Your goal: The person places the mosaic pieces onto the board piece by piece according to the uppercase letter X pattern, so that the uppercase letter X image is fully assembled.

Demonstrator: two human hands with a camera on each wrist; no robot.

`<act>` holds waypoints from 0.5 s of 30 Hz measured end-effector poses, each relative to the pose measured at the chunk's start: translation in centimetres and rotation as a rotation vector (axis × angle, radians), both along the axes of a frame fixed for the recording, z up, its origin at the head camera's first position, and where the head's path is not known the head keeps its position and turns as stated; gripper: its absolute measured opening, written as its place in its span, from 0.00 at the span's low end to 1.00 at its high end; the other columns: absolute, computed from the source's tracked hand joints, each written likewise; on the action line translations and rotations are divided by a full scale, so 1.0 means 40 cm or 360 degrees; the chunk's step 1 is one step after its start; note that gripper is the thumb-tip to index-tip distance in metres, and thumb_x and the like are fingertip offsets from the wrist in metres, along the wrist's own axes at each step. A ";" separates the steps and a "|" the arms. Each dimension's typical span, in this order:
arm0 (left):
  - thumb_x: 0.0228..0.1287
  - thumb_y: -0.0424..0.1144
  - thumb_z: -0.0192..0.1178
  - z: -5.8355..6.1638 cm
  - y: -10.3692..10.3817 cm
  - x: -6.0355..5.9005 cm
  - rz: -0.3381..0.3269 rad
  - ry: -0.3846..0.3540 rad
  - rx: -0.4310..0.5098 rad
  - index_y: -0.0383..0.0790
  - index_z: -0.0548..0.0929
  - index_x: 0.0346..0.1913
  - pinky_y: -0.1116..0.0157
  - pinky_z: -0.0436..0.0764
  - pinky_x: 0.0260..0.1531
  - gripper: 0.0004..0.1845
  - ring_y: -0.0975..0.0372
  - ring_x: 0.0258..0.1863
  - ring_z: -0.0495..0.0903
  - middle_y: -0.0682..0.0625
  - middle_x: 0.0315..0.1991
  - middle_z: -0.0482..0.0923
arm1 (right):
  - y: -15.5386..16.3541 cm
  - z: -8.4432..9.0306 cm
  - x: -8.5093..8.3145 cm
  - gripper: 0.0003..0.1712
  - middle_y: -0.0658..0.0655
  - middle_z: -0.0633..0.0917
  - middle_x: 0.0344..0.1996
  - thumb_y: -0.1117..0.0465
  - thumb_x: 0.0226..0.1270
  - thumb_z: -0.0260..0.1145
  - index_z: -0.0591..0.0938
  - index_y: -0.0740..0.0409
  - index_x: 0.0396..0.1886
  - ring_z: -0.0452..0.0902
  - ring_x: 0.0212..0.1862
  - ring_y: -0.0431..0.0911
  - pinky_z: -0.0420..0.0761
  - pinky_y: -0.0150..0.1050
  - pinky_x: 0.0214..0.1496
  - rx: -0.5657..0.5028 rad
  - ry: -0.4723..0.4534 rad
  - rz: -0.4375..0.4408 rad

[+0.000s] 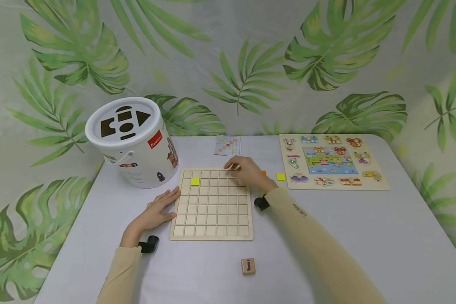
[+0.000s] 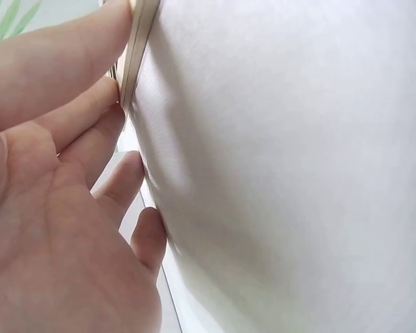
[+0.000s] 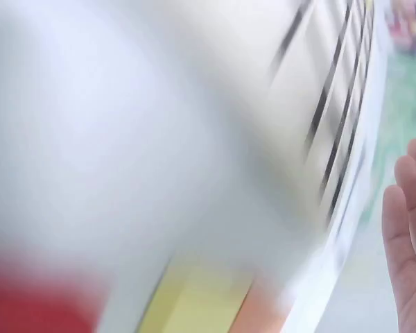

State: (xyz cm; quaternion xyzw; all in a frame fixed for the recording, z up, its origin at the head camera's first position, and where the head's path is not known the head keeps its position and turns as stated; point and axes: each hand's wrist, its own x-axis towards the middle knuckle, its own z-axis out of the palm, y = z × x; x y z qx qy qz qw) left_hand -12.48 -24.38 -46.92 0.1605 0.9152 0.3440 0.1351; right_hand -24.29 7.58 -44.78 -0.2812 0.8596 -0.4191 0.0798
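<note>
A square wooden grid board (image 1: 210, 237) lies on the table, a yellow square tile (image 1: 195, 181) in its upper left part. My left hand (image 1: 157, 210) rests at the board's left edge with fingers extended. In the left wrist view its thumb and fingers touch the board's side (image 2: 140, 48). Over the board's upper right corner is my right hand (image 1: 247, 171), fingers bent in the head view. Whether anything sits between its fingertips is hidden. Beside my right wrist lie an orange tile (image 1: 264, 173) and a yellow tile (image 1: 280, 176), others partly covered.
Behind the board lies a colored grid card (image 1: 227, 145). A white bucket (image 1: 137, 169) with shaped holes in its lid stands at the back left. At the back right is a wooden picture puzzle (image 1: 289, 184). A wooden letter block (image 1: 248, 266) sits near the front.
</note>
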 end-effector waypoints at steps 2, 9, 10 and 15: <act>0.61 0.30 0.61 0.001 0.000 0.000 0.0001 0.0001 -0.0003 0.32 0.58 0.72 0.33 0.44 0.59 0.37 0.42 0.72 0.43 0.41 0.74 0.48 | 0.065 -0.007 -0.006 0.12 0.59 0.83 0.44 0.74 0.61 0.63 0.83 0.65 0.44 0.77 0.46 0.50 0.78 0.43 0.49 -0.0014 -0.0016 -0.0079; 0.61 0.30 0.61 0.004 0.002 0.001 0.0002 -0.0014 0.0007 0.33 0.57 0.72 0.34 0.45 0.59 0.38 0.42 0.72 0.43 0.41 0.74 0.48 | 0.223 -0.032 0.000 0.13 0.57 0.82 0.45 0.73 0.62 0.61 0.83 0.62 0.45 0.75 0.49 0.52 0.75 0.48 0.54 0.0161 -0.0093 -0.0255; 0.61 0.30 0.61 0.005 0.002 0.001 0.0004 -0.0016 0.0007 0.33 0.57 0.72 0.34 0.44 0.59 0.38 0.42 0.72 0.43 0.41 0.74 0.48 | 0.233 -0.035 0.001 0.14 0.58 0.82 0.45 0.74 0.61 0.61 0.83 0.62 0.45 0.75 0.49 0.52 0.75 0.49 0.54 0.0184 -0.0096 -0.0257; 0.61 0.30 0.61 0.004 0.003 0.003 0.0012 -0.0021 0.0012 0.33 0.57 0.72 0.34 0.44 0.59 0.38 0.42 0.72 0.43 0.41 0.75 0.48 | 0.248 -0.042 -0.006 0.15 0.58 0.83 0.45 0.76 0.58 0.62 0.84 0.61 0.44 0.76 0.47 0.53 0.75 0.49 0.53 0.0282 -0.0089 -0.0236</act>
